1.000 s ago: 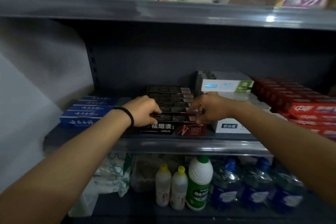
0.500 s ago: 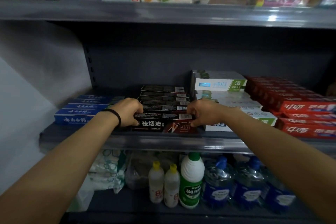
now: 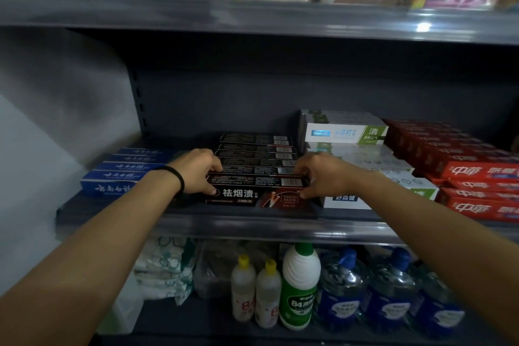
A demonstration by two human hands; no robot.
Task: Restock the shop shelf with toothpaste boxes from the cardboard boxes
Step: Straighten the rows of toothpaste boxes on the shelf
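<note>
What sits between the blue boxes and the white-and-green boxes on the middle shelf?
In the head view: the row of black toothpaste boxes, its front box held by left hand and right hand.

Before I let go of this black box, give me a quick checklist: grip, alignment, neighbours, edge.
1. Left hand grips the front black toothpaste box at its left end: ok.
2. Right hand grips its right end: ok.
3. Box lies parallel with the black row behind: ok.
4. Clear of the blue boxes and white boxes: cannot tell.
5. Box sits behind the shelf lip: ok.
</note>
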